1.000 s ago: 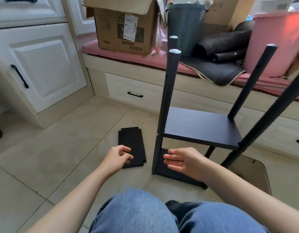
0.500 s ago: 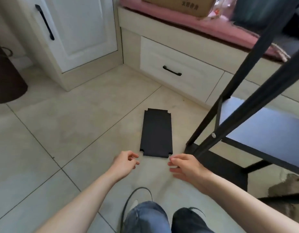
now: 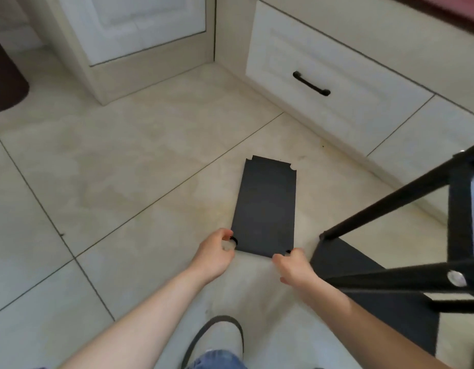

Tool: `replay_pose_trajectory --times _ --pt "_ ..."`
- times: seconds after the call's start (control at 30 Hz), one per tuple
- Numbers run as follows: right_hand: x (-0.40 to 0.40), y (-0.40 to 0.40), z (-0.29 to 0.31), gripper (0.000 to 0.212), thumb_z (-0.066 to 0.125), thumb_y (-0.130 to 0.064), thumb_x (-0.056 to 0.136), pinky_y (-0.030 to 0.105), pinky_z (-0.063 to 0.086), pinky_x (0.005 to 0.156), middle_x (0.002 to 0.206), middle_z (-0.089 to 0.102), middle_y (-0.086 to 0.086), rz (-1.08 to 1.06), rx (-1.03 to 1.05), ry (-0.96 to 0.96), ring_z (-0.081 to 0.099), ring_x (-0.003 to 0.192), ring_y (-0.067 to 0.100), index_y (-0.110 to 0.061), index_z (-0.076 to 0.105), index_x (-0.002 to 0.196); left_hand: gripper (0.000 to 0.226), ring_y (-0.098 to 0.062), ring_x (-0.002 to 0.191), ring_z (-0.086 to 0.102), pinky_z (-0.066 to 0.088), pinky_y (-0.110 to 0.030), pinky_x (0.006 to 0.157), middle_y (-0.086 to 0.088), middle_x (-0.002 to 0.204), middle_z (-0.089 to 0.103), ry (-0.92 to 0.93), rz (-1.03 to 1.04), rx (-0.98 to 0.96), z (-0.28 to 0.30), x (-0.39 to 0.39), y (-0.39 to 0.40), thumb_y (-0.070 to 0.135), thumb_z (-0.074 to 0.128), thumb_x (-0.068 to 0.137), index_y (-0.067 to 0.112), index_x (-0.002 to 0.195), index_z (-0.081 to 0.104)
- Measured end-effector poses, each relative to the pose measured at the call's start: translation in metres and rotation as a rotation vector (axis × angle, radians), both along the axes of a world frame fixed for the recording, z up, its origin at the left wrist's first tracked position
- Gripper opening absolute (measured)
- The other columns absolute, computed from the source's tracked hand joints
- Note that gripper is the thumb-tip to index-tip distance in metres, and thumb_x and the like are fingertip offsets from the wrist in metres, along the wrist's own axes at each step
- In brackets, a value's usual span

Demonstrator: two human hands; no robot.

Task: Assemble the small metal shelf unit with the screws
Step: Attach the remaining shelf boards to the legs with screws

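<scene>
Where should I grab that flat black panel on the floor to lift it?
Grip the black panel at its two near corners, coming from your side. It lies flat on the tile, and the corner notches give fingers room under the edge.

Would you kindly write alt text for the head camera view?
Both hands, left and right, grip the near corners of a black shelf panel lying on the tiled floor, beside the partly assembled black shelf frame.

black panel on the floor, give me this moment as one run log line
step: pick up panel | left hand: pinches near left corner | right hand: grips near right corner | panel: flat on floor | shelf frame: right, untouched
</scene>
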State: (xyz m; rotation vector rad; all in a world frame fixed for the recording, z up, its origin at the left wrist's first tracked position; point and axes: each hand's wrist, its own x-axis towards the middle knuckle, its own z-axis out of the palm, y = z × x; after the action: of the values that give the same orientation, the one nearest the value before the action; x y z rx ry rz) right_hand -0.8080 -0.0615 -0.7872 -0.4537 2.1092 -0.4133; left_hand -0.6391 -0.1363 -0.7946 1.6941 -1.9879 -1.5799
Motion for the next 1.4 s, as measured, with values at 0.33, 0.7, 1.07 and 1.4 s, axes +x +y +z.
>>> replay_pose_trajectory --times 0.33,0.7,1.07,1.4 --pt "-0.01 -0.026 -0.027 0.048 0.059 -0.019 0.095 0.04 0.058 0.084 0.141 0.037 0.016 -0.21 0.095 -0.021 0.058 0.1 0.032 -0.002 0.041 0.136 0.058 -0.024 0.131 0.051 0.041 -0.027 0.105 -0.005 0.138 0.059 0.068 0.021 0.104 -0.019 -0.026 -0.008 0.006 0.061 0.086 0.017 0.142 0.048" --pt "-0.006 -0.013 -0.03 0.051 0.062 -0.037 0.094 0.041 0.053 0.067 0.117 0.056 0.011 -0.467 -0.016 -0.242 0.068 0.091 0.031 -0.01 0.032 0.126 0.022 -0.028 0.1 0.061 0.049 -0.033 0.092 -0.01 0.11 0.065 0.157 0.568 0.245 -0.022 -0.024 -0.022 0.016 0.062 0.092 0.009 0.113 0.066" --pt "0.018 0.0 0.008 0.024 0.067 -0.024 0.094 0.039 0.061 0.063 0.114 0.064 0.011 -0.594 -0.392 -0.568 0.074 0.085 0.029 -0.017 0.053 0.112 0.01 -0.021 0.079 0.064 0.055 -0.032 0.067 -0.004 0.089 0.068 0.358 0.61 0.561 0.0 -0.007 -0.05 0.022 0.068 0.094 0.012 0.097 0.067" --pt "0.032 0.028 0.071 0.031 0.064 -0.022 0.095 0.038 0.062 0.065 0.115 0.068 0.017 -0.512 -0.411 -0.656 0.075 0.084 0.033 -0.013 0.053 0.122 0.025 -0.018 0.071 0.069 0.056 -0.028 0.058 -0.003 0.086 0.073 0.565 0.559 0.7 0.025 0.028 -0.053 0.036 0.06 0.097 0.014 0.102 0.07"
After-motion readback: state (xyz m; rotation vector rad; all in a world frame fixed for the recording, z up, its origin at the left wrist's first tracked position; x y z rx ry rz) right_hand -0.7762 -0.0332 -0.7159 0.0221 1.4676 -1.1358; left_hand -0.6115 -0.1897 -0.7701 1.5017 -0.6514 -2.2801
